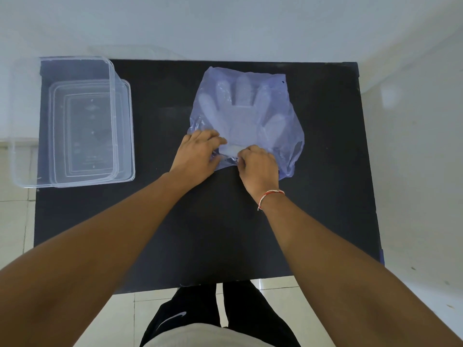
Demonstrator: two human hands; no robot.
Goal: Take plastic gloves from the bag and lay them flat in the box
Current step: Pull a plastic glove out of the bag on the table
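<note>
A thin bluish plastic bag (278, 96) lies flat on the black table, right of centre. Through it a stack of clear plastic gloves (240, 113) shows, fingers pointing away from me. My left hand (198, 155) and my right hand (258, 166) both pinch the bag's near edge at its mouth, close together, with a pale bit of glove cuff between them. The clear plastic box (25, 121) stands at the table's far left with nothing in it.
The black table (213, 234) ends at a white wall behind and at tiled floor on the left, right and near sides. The box's clear lid (126, 131) lies under or beside the box, jutting out to its right.
</note>
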